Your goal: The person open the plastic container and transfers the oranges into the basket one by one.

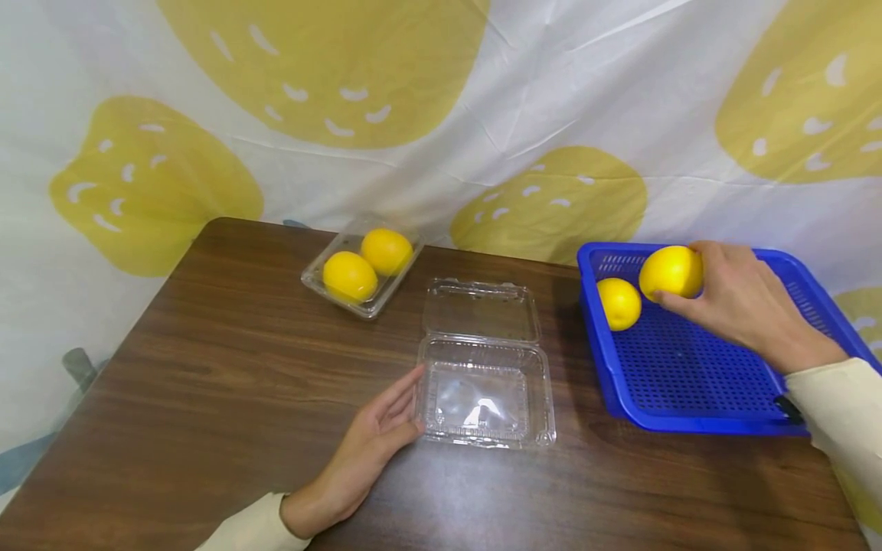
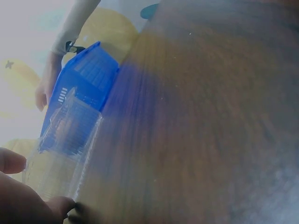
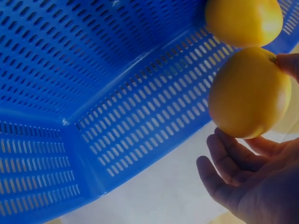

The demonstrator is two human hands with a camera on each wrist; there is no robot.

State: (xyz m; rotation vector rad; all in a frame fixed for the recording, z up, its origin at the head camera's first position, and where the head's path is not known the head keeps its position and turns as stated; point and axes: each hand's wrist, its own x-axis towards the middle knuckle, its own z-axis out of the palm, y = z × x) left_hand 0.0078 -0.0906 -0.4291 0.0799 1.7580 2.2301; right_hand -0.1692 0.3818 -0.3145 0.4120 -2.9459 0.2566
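Lemon (image 1: 671,272) in R grip (image 1: 747,302), thumb + fingers curled round it, at far-L part of blue basket (image 1: 689,375); 2nd lemon (image 1: 619,304) just beside. L grip (image 1: 382,440) loosely spread, touching L wall of open, empty clamshell (image 1: 475,398) on brown surface (image 1: 241,428). Far L: another clear box (image 1: 370,314) w/ 2 lemons (image 1: 350,277).

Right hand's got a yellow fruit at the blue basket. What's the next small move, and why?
I'd probably lift the held fruit clear of the blue basket toward the open container. The right hand already grips it, the left hand touches that container, whose lid is folded back with no fruit inside, while the other container holds two.
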